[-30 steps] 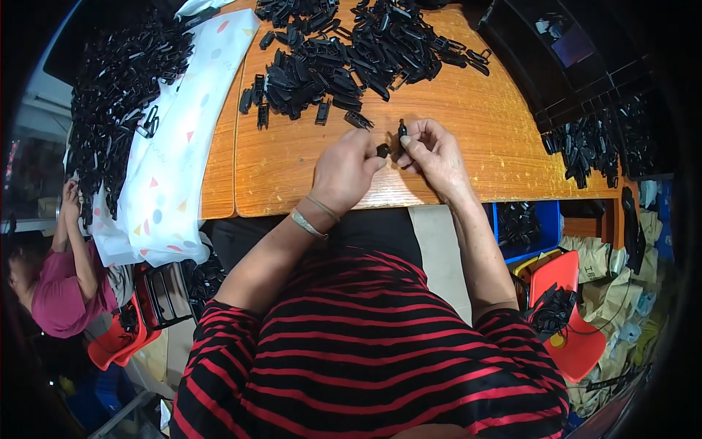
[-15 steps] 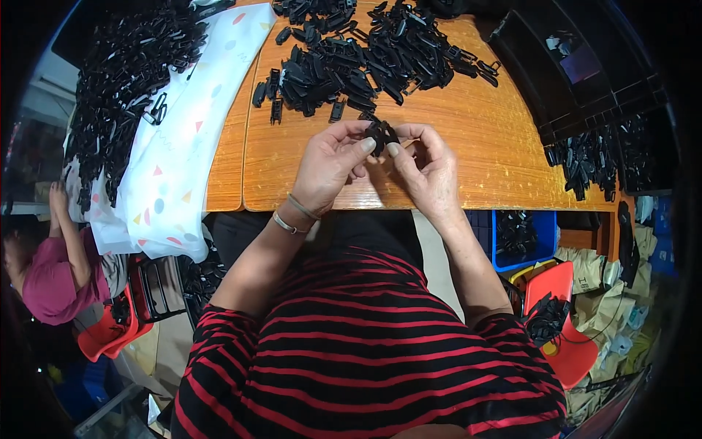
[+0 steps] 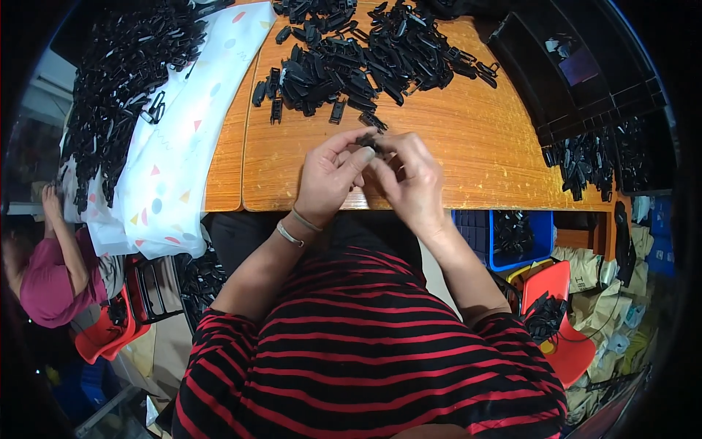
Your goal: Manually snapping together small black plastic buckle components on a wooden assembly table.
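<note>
Over the table's near edge, my left hand (image 3: 330,170) is closed in a pinch on a small black plastic piece (image 3: 371,143), which looks like a clip or buckle part. My right hand (image 3: 415,179) is bent over that same piece from the right, its fingertips smeared by motion, so their grip does not show. Just beyond the hands lies a loose black plastic part (image 3: 373,120). A heap of similar black parts (image 3: 329,73) spreads across the far side of the wooden table (image 3: 482,154).
At the left, another large heap of black parts (image 3: 124,95) lies by a patterned white sheet (image 3: 179,161). A black crate (image 3: 585,66) stands at right, above a blue bin (image 3: 541,241) and red chair (image 3: 559,351). A person in a maroon top (image 3: 58,285) sits far left.
My right hand has shifted left and turned over the piece, its fingers now blurred. The piece has moved slightly left with my left hand. The loose part beyond my hands is more exposed.
</note>
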Motion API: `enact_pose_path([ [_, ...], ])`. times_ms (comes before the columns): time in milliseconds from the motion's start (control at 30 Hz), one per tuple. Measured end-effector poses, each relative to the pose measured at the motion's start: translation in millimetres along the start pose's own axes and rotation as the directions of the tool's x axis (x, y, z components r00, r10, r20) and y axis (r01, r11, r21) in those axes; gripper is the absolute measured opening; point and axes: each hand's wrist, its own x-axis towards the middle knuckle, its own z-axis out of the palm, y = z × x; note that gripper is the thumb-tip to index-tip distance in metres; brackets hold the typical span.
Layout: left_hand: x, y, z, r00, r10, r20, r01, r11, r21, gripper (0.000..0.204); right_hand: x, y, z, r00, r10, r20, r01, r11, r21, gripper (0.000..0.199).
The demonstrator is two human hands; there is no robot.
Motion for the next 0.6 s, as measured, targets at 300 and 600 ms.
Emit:
enact_pose_path([
  [300,-18,12,10,0.979,0.192,0.07,-0.197,0.977,0.076,0.024,-21,-10,26,0.995,-0.103,-0.016,0.104,0.993,0.051,0.048],
  [600,-80,59,-64,0.992,-0.03,-0.123,0.081,0.896,0.438,0.026,-12,-17,49,0.936,-0.115,0.333,0.009,0.953,0.303,0.041],
])
